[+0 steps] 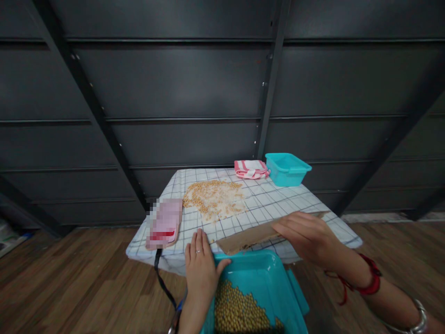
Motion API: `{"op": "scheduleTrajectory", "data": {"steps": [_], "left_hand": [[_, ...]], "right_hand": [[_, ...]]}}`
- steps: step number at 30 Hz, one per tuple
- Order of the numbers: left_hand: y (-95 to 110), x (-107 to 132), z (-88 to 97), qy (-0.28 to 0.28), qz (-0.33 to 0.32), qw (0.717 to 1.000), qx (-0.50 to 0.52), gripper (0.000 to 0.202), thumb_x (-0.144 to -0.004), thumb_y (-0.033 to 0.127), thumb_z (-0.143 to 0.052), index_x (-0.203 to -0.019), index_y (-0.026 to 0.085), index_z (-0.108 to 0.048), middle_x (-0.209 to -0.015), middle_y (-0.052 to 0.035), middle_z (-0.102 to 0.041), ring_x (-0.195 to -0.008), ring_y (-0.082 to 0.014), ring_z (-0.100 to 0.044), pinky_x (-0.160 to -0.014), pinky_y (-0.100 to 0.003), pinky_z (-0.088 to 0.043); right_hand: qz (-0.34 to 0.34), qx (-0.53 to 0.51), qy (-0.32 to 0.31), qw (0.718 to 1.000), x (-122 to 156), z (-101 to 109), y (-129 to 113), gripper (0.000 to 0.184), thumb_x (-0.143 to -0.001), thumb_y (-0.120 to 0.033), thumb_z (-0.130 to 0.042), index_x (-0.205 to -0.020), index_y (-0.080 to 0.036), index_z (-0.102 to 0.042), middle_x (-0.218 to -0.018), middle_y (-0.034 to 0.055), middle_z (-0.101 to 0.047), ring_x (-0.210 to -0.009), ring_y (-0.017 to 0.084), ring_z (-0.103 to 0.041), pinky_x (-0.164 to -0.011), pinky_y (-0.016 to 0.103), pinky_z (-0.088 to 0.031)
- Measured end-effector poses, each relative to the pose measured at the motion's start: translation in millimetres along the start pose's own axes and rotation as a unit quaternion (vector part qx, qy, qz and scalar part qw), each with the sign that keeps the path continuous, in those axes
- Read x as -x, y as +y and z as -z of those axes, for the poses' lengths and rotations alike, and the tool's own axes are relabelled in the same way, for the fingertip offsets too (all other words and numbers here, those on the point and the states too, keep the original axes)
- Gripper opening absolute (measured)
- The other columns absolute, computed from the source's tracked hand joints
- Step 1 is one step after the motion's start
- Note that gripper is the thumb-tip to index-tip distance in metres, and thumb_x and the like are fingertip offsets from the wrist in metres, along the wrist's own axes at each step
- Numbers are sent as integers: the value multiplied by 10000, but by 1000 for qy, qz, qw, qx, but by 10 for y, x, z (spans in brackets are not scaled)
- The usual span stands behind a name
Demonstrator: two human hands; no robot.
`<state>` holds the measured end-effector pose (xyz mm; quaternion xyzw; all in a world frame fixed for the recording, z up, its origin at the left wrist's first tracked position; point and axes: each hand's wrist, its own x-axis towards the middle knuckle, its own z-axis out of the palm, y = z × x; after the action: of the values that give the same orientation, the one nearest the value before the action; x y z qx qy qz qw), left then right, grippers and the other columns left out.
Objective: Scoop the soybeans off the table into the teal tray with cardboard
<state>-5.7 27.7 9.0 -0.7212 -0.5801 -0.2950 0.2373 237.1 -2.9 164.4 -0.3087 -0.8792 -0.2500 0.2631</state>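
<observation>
My left hand (201, 264) grips the far left rim of a turquoise bin (267, 278) held at the table's near edge, thumb hooked inside it. The bin holds a heap of yellow beans (239, 311). My right hand (306, 234) lies over a strip of brown cardboard (243, 239), fingers closed on its upper edge, the strip slanting down to the bin's rim. Farther back on the checked tablecloth (278, 204) lies a spread of yellow beans mixed with white grains (215, 199).
A second turquoise bin (287, 169) and a folded pink-and-white cloth (251, 169) sit at the table's far right. A pink phone-like object (163, 223) with a dark strap lies at the left edge. Dark metal wall panels stand behind; wooden floor surrounds the small table.
</observation>
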Motion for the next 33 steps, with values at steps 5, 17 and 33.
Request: {"op": "scheduleTrajectory", "data": {"steps": [5, 17, 33], "left_hand": [[-11, 5, -11, 1, -5, 1000, -2, 894, -753, 693, -185, -1258, -23, -365, -1218, -243, -517, -1135, -326, -454, -911, -478, -368], [2, -1, -4, 11, -9, 1000, -8, 902, -753, 693, -158, -1238, -32, -389, -1204, -246, -527, -1121, -325, -465, -914, -470, -359], [-9, 30, -56, -8, 0, 1000, 20, 920, -734, 704, -248, -1312, -11, -282, -1241, -258, -487, -1158, -335, -430, -935, -496, -345]], "right_hand": [[0, 4, 0, 1000, 71, 29, 15, 231, -846, -57, -324, -863, -167, -526, -657, 9, -607, -591, 115, -519, -572, 242, -409], [13, 33, -13, 999, 122, -94, 157, 238, -836, -47, -346, -897, -145, -554, -722, 37, -625, -662, 132, -537, -629, 266, -416], [11, -67, -23, 997, 302, 154, 234, 259, -836, -40, -342, -958, -203, -503, -781, 20, -632, -717, 122, -573, -659, 247, -448]]}}
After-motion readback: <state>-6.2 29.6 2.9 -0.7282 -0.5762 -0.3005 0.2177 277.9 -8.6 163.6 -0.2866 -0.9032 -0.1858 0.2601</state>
